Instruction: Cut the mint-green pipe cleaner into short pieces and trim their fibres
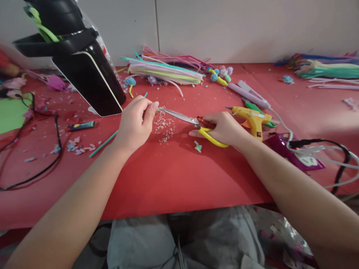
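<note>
My left hand [137,121] is closed in a pinch on a thin green pipe cleaner [159,109], of which only a short tip shows past my thumb. My right hand [223,127] grips scissors [182,116] by their yellow and orange handles. Their blades point left and meet the pipe cleaner's tip; they look nearly closed. Pale fluff clippings [165,129] lie scattered on the red table below the blades. A few short green pieces [198,146] rest under my right hand. A teal pipe cleaner [103,143] lies partly hidden behind my left hand.
Bundled pipe cleaners [165,71] lie along the wall. A yellow glue gun [255,118], a lilac corded tool [248,95] and a purple power box [297,153] sit at right. At left stand a black tumbler [103,71] and a leaning phone [86,84], near a lighter [81,126].
</note>
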The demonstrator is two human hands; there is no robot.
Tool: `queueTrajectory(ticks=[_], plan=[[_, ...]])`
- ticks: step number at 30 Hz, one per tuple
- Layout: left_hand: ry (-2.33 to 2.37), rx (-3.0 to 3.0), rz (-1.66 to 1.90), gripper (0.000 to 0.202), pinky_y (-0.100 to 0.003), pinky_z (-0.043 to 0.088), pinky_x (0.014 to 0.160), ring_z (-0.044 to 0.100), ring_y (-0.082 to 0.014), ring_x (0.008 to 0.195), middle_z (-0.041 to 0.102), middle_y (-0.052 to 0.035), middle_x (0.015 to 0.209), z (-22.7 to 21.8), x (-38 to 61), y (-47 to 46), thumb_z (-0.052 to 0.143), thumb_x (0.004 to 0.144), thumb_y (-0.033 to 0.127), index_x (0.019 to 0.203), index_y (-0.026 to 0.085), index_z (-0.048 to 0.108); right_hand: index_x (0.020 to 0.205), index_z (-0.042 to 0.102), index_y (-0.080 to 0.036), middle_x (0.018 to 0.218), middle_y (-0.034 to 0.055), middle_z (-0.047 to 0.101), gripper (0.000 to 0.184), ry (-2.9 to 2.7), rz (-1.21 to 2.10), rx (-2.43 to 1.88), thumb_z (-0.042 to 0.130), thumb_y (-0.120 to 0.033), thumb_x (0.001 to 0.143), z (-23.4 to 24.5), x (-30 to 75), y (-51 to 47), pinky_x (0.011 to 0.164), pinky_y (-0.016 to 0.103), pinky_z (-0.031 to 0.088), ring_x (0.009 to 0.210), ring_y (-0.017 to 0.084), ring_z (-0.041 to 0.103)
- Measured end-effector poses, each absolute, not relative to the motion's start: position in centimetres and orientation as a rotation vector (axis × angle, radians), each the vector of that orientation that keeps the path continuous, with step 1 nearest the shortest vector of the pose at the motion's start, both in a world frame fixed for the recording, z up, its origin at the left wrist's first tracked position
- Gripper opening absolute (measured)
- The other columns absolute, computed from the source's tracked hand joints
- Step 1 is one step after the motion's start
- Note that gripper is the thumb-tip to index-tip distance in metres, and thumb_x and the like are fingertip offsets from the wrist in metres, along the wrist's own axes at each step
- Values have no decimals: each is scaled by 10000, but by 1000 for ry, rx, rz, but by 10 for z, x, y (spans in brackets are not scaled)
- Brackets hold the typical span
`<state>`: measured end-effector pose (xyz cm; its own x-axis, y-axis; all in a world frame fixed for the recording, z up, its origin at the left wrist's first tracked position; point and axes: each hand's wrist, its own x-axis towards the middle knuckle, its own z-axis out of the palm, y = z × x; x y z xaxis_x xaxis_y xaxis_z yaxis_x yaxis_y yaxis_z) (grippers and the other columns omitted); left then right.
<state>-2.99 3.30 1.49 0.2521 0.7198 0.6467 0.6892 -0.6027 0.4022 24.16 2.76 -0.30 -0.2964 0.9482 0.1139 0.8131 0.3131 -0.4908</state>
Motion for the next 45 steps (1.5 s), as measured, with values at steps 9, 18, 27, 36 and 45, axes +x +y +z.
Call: queueTrajectory(ticks=[9, 18, 27, 36, 45], plan=[[1384, 2451, 1296, 439, -341, 415, 673, 506, -180, 682, 524, -38, 711, 15, -29, 32, 413, 1032, 515, 698, 229, 410, 600, 322, -225, 572, -31, 317, 662, -2206, 487, -1582, 688, -764, 719, -4, 241, 28, 562, 324, 211, 592, 126, 238], [1379, 2458, 1317, 409, -346, 404, 656, 490, -178, 665, 509, -33, 704, 14, -28, 32, 434, 1031, 462, 694, 232, 405, 600, 314, -227, 575, -20, 323, 697, -2197, 516, -1585, 659, -825, 697, -3, 241, 28, 568, 328, 209, 600, 131, 232], [1449, 2518, 1239, 343, -344, 399, 643, 518, -170, 664, 556, -25, 698, 26, -50, 38, 510, 1010, 366, 693, 235, 532, 601, 319, -230, 567, -30, 308, 684, -2110, 506, -1701, 695, -794, 689, -1, 240, 29, 540, 318, 213, 574, 125, 257], [1757, 2474, 904, 154, -304, 371, 659, 493, -110, 661, 565, 10, 717, 21, -88, 54, 654, 886, 259, 769, 194, 730, 598, 336, -224, 582, -49, 284, 673, -2080, 514, -1709, 725, -765, 690, 0, 242, 30, 541, 312, 203, 583, 109, 246], [1295, 2435, 984, 309, -281, 380, 626, 477, -101, 621, 513, 22, 678, 25, -25, 19, 652, 927, 311, 662, 172, 575, 597, 323, -216, 582, -42, 291, 643, -1989, 461, -1697, 724, -703, 720, -1, 240, 34, 539, 315, 197, 582, 103, 233]])
